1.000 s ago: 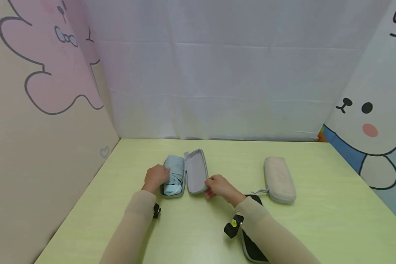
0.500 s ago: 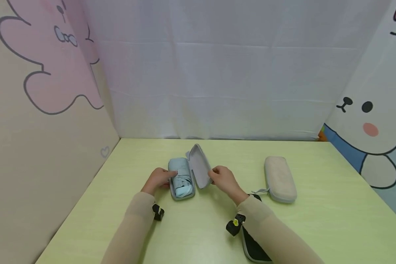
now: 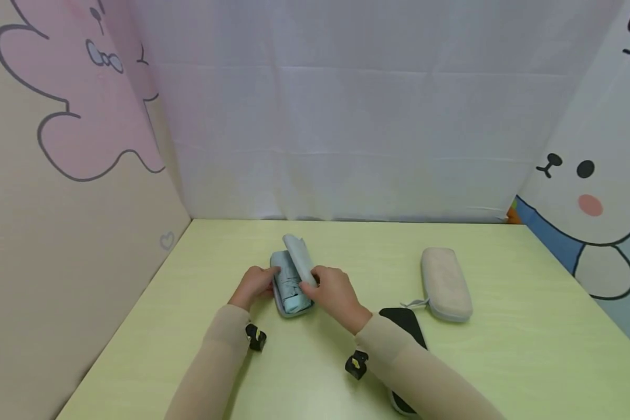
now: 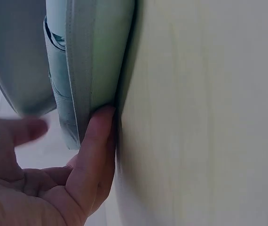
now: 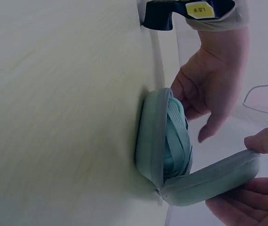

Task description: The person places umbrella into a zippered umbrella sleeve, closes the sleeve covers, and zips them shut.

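A light-blue hard zip case (image 4: 109, 54) stands partly folded over on the table, its lid (image 3: 297, 255) tilted above its base. Inside the base lies a folded light-blue umbrella (image 3: 285, 272) with pleated fabric. My right hand (image 3: 337, 296) pinches the lid's free edge, thumb on one face and fingers on the other in the right wrist view. Against the outer side of the base, the fingers of my left hand (image 4: 54, 181) press, while its thumb is raised apart from the case. The lid hides part of the umbrella in the head view.
A closed beige case (image 3: 445, 284) with a cord loop lies to the right. Partly under my right forearm is a black flat case (image 3: 405, 326) with a grey rim. The pale yellow table (image 3: 199, 251) meets a white cloth (image 3: 315, 146) at its back edge.
The lid has swung from lying flat on the right up and leftward over the umbrella, carried by my right hand. The base has shifted slightly right, with my left hand following at its side.
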A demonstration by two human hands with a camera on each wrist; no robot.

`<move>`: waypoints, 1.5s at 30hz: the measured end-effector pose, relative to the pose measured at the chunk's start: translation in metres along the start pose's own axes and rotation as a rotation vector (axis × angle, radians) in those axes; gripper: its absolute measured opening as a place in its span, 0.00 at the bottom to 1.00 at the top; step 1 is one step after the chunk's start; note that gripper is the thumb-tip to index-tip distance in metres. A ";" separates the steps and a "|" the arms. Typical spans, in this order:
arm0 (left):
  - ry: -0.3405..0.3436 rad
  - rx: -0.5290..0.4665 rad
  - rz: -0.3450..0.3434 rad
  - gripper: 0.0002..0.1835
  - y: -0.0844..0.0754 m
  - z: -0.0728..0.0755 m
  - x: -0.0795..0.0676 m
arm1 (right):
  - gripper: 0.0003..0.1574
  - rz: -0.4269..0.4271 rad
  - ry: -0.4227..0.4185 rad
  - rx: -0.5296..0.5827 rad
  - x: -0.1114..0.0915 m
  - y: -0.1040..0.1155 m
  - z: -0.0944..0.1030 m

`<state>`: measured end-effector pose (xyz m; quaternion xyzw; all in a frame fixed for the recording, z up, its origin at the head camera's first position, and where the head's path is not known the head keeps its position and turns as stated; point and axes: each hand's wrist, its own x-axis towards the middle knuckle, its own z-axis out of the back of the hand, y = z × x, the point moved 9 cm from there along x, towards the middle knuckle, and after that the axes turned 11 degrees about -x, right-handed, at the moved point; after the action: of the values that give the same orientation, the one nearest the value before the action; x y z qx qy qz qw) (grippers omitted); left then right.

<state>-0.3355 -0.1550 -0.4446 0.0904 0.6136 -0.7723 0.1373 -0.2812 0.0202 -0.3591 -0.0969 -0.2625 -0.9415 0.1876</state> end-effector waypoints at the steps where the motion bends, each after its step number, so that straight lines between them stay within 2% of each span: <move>1: -0.002 -0.026 0.007 0.28 0.000 0.000 0.000 | 0.13 0.033 -0.007 -0.043 0.001 0.006 -0.001; 4: -0.006 -0.094 0.018 0.36 0.001 0.000 0.001 | 0.18 0.118 -0.029 -0.168 0.001 0.023 -0.007; 7: -0.003 -0.095 0.021 0.43 0.000 0.000 -0.001 | 0.21 0.185 -0.058 -0.265 0.001 0.036 -0.012; 13: 0.003 -0.091 -0.003 0.42 -0.003 0.000 -0.004 | 0.19 0.286 -0.158 -0.450 -0.003 0.054 -0.023; 16: -0.013 -0.055 -0.019 0.40 -0.003 0.001 -0.004 | 0.17 0.318 -0.208 -0.538 -0.006 0.061 -0.029; 19: -0.023 -0.034 -0.034 0.36 -0.002 0.001 -0.002 | 0.15 0.332 -0.193 -0.610 -0.007 0.065 -0.038; 22: -0.024 -0.001 -0.057 0.30 -0.002 0.000 0.001 | 0.14 0.330 -0.100 -0.637 -0.005 0.064 -0.048; 24: -0.031 0.027 -0.068 0.27 -0.001 0.000 0.002 | 0.13 0.307 -0.012 -0.576 -0.003 0.057 -0.051; 27: -0.036 0.065 -0.077 0.26 -0.002 0.001 0.002 | 0.10 0.220 0.089 -0.343 0.005 0.040 -0.044; 30: -0.044 0.083 -0.065 0.27 0.000 0.003 0.002 | 0.12 0.071 0.094 -0.105 0.015 0.013 -0.029; 33: -0.044 0.075 -0.046 0.29 0.002 0.003 0.003 | 0.18 -0.136 0.094 0.039 0.018 -0.020 -0.024; 35: -0.048 0.065 -0.045 0.29 0.002 0.003 0.003 | 0.22 -0.260 0.149 0.126 0.016 -0.039 -0.032; 37: -0.059 0.067 -0.048 0.28 0.001 0.003 0.002 | 0.24 -0.350 0.253 0.244 0.012 -0.050 -0.047; 39: -0.074 0.075 -0.054 0.28 0.000 0.004 0.002 | 0.25 -0.387 0.342 0.361 0.008 -0.052 -0.060; 41: -0.091 0.094 -0.059 0.29 -0.001 0.004 0.001 | 0.24 -0.396 0.396 0.440 0.005 -0.051 -0.069; 43: -0.105 0.111 -0.060 0.30 -0.001 0.004 0.001 | 0.22 -0.376 0.398 0.467 0.004 -0.048 -0.073; 45: -0.106 0.097 -0.052 0.32 0.000 0.003 0.001 | 0.20 -0.361 0.380 0.445 0.004 -0.046 -0.072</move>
<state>-0.3367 -0.1582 -0.4441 0.0401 0.5696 -0.8081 0.1448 -0.3101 0.0172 -0.4402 0.1716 -0.4346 -0.8805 0.0800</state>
